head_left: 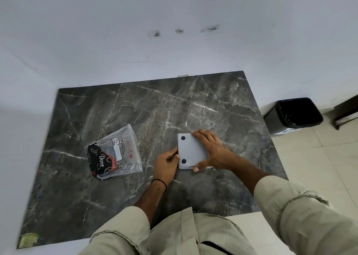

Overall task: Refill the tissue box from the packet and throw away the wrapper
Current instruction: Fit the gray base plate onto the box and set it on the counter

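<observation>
A white tissue box [188,150] lies upside down on the dark marble table [135,109], its flat base with two black round feet facing up. My right hand [209,150] is spread flat over the base, fingers at the far edge and thumb at the near edge. My left hand [166,163] pinches the box's left edge with curled fingers. To the left lies the clear plastic wrapper [118,152] with black and red print, flattened and apparently empty; neither hand touches it.
A black bin [296,113] with a black liner stands on the tiled floor beyond the table's right edge. White walls border the table at the back and left. A yellowish sticker [29,239] marks the near left corner.
</observation>
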